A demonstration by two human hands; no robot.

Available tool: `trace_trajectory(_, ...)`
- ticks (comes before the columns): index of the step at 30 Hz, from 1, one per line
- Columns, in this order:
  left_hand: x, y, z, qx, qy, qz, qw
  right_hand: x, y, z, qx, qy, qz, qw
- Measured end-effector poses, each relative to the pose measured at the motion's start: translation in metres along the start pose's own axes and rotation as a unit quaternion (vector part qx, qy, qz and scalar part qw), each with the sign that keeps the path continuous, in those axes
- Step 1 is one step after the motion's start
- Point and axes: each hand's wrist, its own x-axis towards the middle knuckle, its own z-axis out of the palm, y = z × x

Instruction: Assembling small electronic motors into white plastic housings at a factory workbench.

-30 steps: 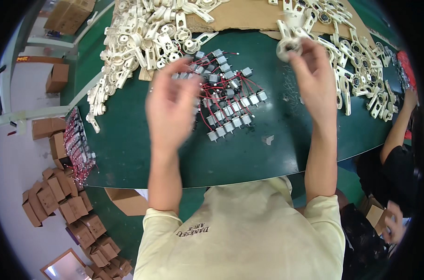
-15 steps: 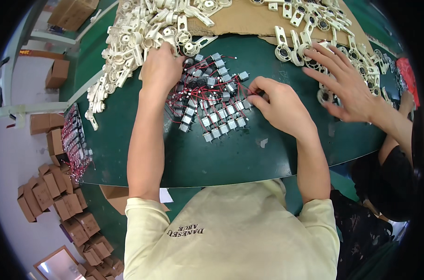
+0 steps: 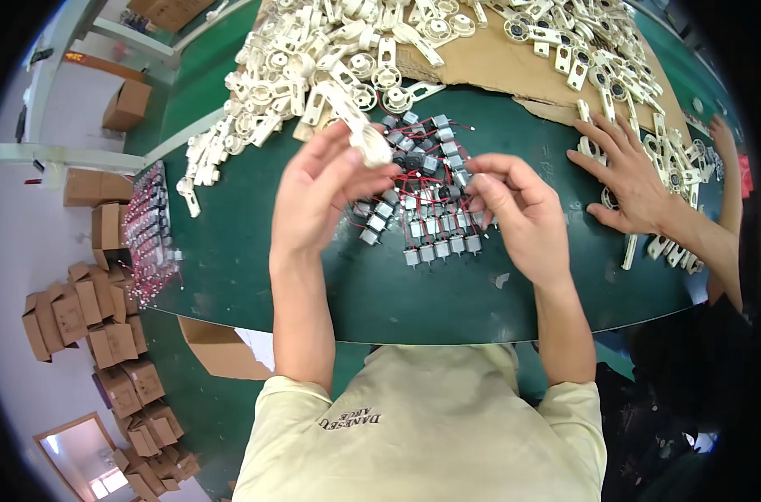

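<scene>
My left hand [image 3: 317, 188] is closed around a cream-white plastic bracket [image 3: 353, 125], a long arm with a rounded end, tilted above the table. My right hand [image 3: 518, 205] pinches a small motor [image 3: 450, 192] with a dark end and red wires; its body is partly hidden by the fingers. Under and between both hands lies a cluster of small silver motors [image 3: 441, 247] with red wires, some in rows, others heaped. Beyond my left hand spreads a large pile of similar cream-white brackets [image 3: 301, 71].
A co-worker's hand [image 3: 635, 180] rests over more white brackets [image 3: 568, 58] at the right. Flattened cardboard [image 3: 472, 67] lies under the piles on the green table [image 3: 397, 305]. A bundle of red-wired parts [image 3: 150, 234] sits at the left edge; cardboard boxes [image 3: 83, 301] stand beyond.
My left hand has come back from the pile with a white bracket. My right hand has lifted slightly with a motor at its fingertips. The whole view has shifted.
</scene>
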Motion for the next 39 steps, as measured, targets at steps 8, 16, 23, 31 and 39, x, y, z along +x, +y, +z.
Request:
trace_trajectory(8,-0.007,-0.034,0.016,-0.138,-0.124,-0.061,0.981,-0.001,0.012,0.018,-0.176,0.091,-0.104,0.975)
trace_trajectory(16,-0.010,-0.044,0.028,-0.119,-0.099,-0.050,0.987,-0.001,0.018,0.019,-0.186,0.100,-0.227,0.951)
trace_trajectory(23,-0.011,-0.042,0.031,-0.110,-0.093,-0.036,0.989,-0.005,0.015,0.020,-0.166,0.120,-0.250,0.947)
trace_trajectory(31,-0.013,-0.040,0.031,-0.144,-0.087,-0.041,0.985,-0.005,0.015,0.022,-0.195,0.101,-0.258,0.941)
trace_trajectory(39,-0.013,-0.041,0.034,-0.125,-0.097,-0.036,0.987,-0.003,0.010,0.020,-0.225,0.079,-0.230,0.944)
